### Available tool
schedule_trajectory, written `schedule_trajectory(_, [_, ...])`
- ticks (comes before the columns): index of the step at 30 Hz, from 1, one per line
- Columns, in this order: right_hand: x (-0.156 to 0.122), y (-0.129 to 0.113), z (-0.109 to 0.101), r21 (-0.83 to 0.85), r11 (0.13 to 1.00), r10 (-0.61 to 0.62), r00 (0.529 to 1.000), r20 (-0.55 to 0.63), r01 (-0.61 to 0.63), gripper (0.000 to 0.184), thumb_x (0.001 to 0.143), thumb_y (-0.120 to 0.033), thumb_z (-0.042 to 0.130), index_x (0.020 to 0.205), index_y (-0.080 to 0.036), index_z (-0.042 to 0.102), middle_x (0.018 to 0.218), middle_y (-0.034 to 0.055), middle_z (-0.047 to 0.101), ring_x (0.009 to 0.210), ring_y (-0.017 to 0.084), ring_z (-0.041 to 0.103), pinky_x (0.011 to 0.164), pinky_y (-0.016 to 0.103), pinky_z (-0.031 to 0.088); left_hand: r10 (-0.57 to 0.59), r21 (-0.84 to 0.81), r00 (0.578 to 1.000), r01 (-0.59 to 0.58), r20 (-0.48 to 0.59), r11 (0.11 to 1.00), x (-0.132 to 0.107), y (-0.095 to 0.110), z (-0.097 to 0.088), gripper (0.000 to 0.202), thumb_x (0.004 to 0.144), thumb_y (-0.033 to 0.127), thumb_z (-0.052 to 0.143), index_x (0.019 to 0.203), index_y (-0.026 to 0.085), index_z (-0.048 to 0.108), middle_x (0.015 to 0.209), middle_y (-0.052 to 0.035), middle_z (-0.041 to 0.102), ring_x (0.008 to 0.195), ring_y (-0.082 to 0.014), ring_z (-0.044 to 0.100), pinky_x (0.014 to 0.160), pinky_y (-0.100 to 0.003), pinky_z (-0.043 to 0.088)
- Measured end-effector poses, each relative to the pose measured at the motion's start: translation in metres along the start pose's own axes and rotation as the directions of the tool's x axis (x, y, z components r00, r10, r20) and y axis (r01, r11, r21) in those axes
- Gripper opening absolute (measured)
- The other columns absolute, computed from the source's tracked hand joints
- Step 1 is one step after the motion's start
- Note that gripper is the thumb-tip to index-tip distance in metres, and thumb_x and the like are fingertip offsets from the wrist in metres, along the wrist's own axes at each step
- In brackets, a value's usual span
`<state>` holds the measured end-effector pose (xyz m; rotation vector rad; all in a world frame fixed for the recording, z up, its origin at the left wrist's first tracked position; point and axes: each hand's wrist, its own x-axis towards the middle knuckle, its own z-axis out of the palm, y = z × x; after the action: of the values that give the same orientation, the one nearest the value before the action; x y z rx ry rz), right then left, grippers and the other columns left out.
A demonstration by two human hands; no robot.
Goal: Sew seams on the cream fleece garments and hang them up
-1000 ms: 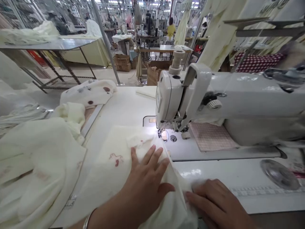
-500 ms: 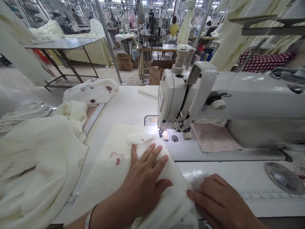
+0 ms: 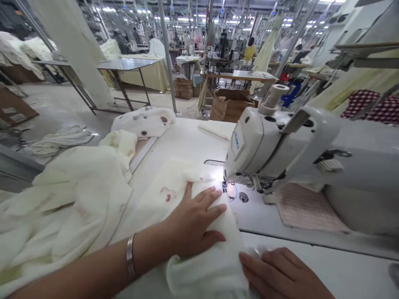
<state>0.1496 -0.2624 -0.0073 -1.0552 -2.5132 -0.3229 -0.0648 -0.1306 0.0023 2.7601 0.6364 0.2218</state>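
A wide sewing workshop with a pale floor, rows of ceiling lights, at least two cardboard boxes (image 3: 230, 108) and, far off, one person in a yellow top (image 3: 249, 52). Nearest is one white desk (image 3: 183, 143). On its right stands one white sewing machine (image 3: 255, 141); along its left edge, one heap of cream cloth (image 3: 84, 199). Between them, one cream printed fabric (image 3: 212, 270) lies on the desk. One spotted white cloth (image 3: 134, 121) lies behind the heap; one pink checked cloth (image 3: 308, 207) lies under the machine's arm. Two hands: the left hand (image 3: 196, 220) has its grip spread on the fabric; the right hand (image 3: 280, 274) touches the fabric's right edge, whether pinching I cannot tell. One silver bracelet (image 3: 130, 255) circles the left wrist. One small presser foot (image 3: 224, 187) is just beside the left fingertips.
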Motion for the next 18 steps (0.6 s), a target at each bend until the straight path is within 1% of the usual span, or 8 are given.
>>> schedule_trajectory(1, [0.005,0.004,0.003,-0.005,1.0,-0.026,1.0,-0.006,0.026,0.035,0.092,-0.006,0.031,0.094,-0.016,0.065,0.099,0.0022,0.069,0.068,0.015,0.055,0.063,0.031,0.041,0.027,0.012,1.0,-0.027,0.001,1.0,0.005,-0.01,-0.003,0.049,0.086,0.048,0.048,0.126,0.02,0.045,0.14,-0.0148,0.037,0.129,-0.0322,0.032,0.101,-0.063,0.013])
schedule_trajectory(2, [0.011,0.009,0.006,-0.002,0.999,-0.041,0.999,0.017,0.041,0.036,0.091,-0.006,0.03,0.096,-0.016,0.065,0.1,0.0023,0.069,0.069,0.015,0.055,0.063,0.031,0.041,0.057,0.024,0.998,-0.057,0.003,0.998,0.009,-0.019,-0.005,0.048,0.086,0.048,0.049,0.125,0.02,0.046,0.139,-0.0146,0.038,0.128,-0.0311,0.033,0.103,-0.061,0.014])
schedule_trajectory(5, [0.028,0.021,0.011,0.016,1.0,-0.01,0.996,0.092,0.008,0.03,0.09,-0.009,0.037,0.1,-0.015,0.064,0.106,0.0038,0.067,0.071,0.016,0.055,0.062,0.031,0.042,0.145,0.057,0.989,-0.146,0.01,0.988,0.025,-0.046,-0.012,0.046,0.086,0.049,0.048,0.123,0.021,0.046,0.138,-0.0127,0.04,0.128,-0.0267,0.034,0.105,-0.051,0.015])
schedule_trajectory(8, [0.042,0.032,0.018,0.046,0.998,0.045,0.999,0.016,-0.046,0.027,0.091,-0.011,0.039,0.1,-0.015,0.064,0.103,0.0044,0.067,0.069,0.015,0.053,0.06,0.03,0.041,0.201,0.095,0.98,-0.2,0.006,0.975,0.04,-0.067,-0.019,0.045,0.087,0.05,0.047,0.122,0.021,0.048,0.137,-0.0117,0.042,0.128,-0.0243,0.034,0.104,-0.044,0.018])
schedule_trajectory(11, [0.049,0.045,0.03,0.058,0.994,0.097,0.995,-0.006,-0.097,0.023,0.092,-0.015,0.041,0.101,-0.016,0.062,0.099,0.006,0.066,0.074,0.015,0.056,0.066,0.03,0.044,0.25,0.133,0.968,-0.248,0.0,0.96,0.055,-0.082,-0.025,0.045,0.087,0.048,0.049,0.122,0.019,0.048,0.135,-0.0115,0.044,0.128,-0.0233,0.034,0.103,-0.04,0.02])
schedule_trajectory(14, [0.049,0.057,0.043,-0.008,0.988,0.154,0.988,0.01,-0.154,0.023,0.091,-0.018,0.042,0.104,-0.017,0.061,0.097,0.0085,0.064,0.086,0.018,0.058,0.074,0.033,0.045,0.275,0.172,0.961,-0.27,-0.008,0.947,0.071,-0.1,-0.027,0.052,0.086,0.05,0.05,0.125,0.017,0.046,0.135,-0.012,0.044,0.128,-0.0237,0.034,0.104,-0.039,0.02])
schedule_trajectory(16, [0.048,0.061,0.049,-0.038,0.986,0.162,0.986,0.029,-0.161,0.024,0.091,-0.02,0.042,0.106,-0.019,0.06,0.096,0.0081,0.064,0.089,0.019,0.059,0.072,0.031,0.046,0.274,0.212,0.962,-0.269,0.002,0.94,0.082,-0.114,-0.029,0.056,0.085,0.053,0.049,0.127,0.016,0.045,0.136,-0.0126,0.043,0.128,-0.0251,0.034,0.104,-0.041,0.019])
schedule_trajectory(18, [0.048,0.061,0.051,-0.039,0.982,0.188,0.982,0.031,-0.187,0.023,0.091,-0.02,0.042,0.106,-0.02,0.059,0.096,0.0072,0.064,0.088,0.019,0.059,0.07,0.029,0.047,0.258,0.253,0.966,-0.256,0.026,0.933,0.091,-0.125,-0.031,0.057,0.086,0.054,0.047,0.127,0.016,0.045,0.138,-0.0124,0.041,0.129,-0.0258,0.033,0.103,-0.044,0.019])
